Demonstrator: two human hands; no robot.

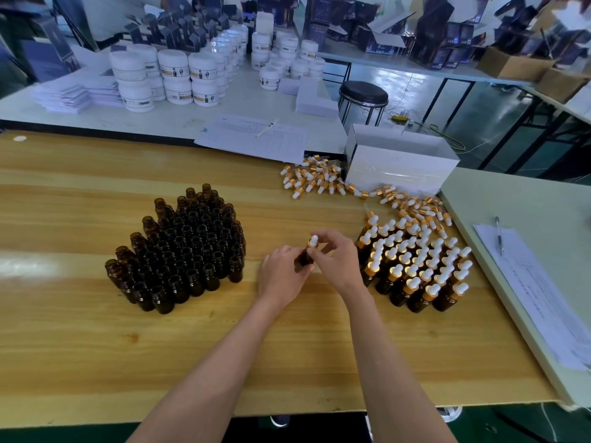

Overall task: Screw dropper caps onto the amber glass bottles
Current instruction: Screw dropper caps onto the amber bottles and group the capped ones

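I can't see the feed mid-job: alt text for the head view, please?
At the centre of a wooden table, the left hand holds an amber bottle while the right hand pinches the dropper cap on its neck. Uncapped bottles stand to the left, capped bottles to the right, loose caps behind them.

Bright, even, cool white light fills the room, throwing pale glare on the varnished desk [96,346] at its left and on the glossy floor [425,87] behind, only short soft shadows beside the bottles [179,251], bowed lines toward the edges, and smeared, unsharp boxes [441,30] at the back.
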